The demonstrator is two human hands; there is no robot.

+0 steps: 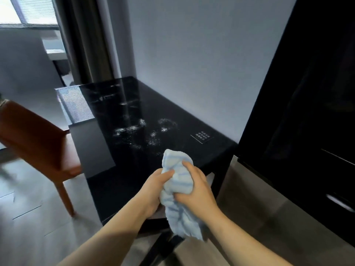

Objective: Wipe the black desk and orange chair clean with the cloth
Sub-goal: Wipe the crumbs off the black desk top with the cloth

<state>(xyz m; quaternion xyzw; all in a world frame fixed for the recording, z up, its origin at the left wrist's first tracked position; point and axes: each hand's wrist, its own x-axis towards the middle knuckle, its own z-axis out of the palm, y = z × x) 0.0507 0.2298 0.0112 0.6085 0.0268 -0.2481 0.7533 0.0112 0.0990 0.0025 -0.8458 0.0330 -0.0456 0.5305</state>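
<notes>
Here, both hands' grip on bunched cloth (pixel 177 189), long axis upright, tail hanging

Both bare forearms reach in from the near edge and meet at the middle. The left hand (pixel 153 186) has its grip closed on the left side of a bunched pale blue striped terry cloth (pixel 177 191), thumb laid across the front. The right hand (pixel 196 187) clasps the cloth's right side, fingers curled over its top and thumb pressed in lower down.
</notes>
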